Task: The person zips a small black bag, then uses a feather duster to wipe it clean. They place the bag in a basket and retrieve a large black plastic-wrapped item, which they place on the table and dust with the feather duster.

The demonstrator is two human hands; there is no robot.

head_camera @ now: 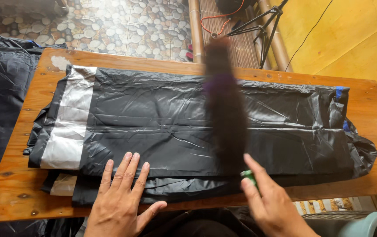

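— Pressing flat on the near edge of the black plastic sheets (188,127), the left hand (120,199) grips nothing: fingers spread, palm down. That stack lies along the wooden table (373,109), covering most of its top.

— And the right hand (272,204)?

— It pinches a green handle (249,175) at the stack's near edge, right of the left hand. A long dark blurred brush-like tool (223,105) rises from it across the sheets toward the stack's far edge. Too smeared to say exactly what it is.

— So where's the risk?

— I'd judge the swinging tool could drag the top sheet. Only the one palm pins it, left of the tool; the stack's right end hangs loose over the table edge and might slide.

— Anything else?

— The silver-grey strip (68,123) at the stack's left end already sits askew, so the layers could shift out of line. The thin film may also crease or tear if the tool snags it.
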